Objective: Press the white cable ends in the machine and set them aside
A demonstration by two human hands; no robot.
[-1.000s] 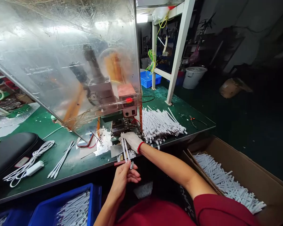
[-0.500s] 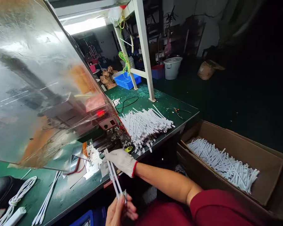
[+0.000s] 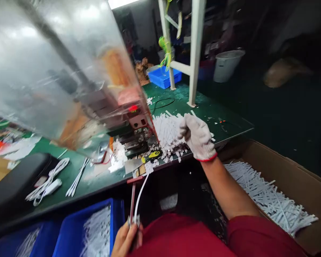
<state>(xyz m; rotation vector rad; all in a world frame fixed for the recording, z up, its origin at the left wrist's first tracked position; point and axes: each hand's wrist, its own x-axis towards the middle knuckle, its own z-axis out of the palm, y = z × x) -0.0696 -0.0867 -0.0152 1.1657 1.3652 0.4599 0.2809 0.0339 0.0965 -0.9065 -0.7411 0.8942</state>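
Note:
My bare left hand (image 3: 128,237) is at the bottom centre, its fingers closed on the lower end of a white strip (image 3: 141,194) that curves up to the bench edge. A reddish bar stands beside that strip. My right hand (image 3: 196,135), in a white glove with a red cuff, is over the right part of a pile of white strips (image 3: 167,132). Its fingers are curled, and what they hold, if anything, is hidden. Left of the pile lies a yellow and black tool (image 3: 152,156), near white scraps (image 3: 118,153) and a small machine (image 3: 139,123).
A cloudy plastic sheet (image 3: 56,71) hangs over the green bench (image 3: 98,180) at left. An open cardboard box (image 3: 291,171) of white strips stands at right. Blue bins (image 3: 61,235) are below the bench. A white frame post (image 3: 196,53) rises behind the pile; pliers (image 3: 223,125) lie right of it.
My right hand has left the strips by my left hand and moved up and right to the pile. The left hand is lower, still holding a strip. The view has shifted left.

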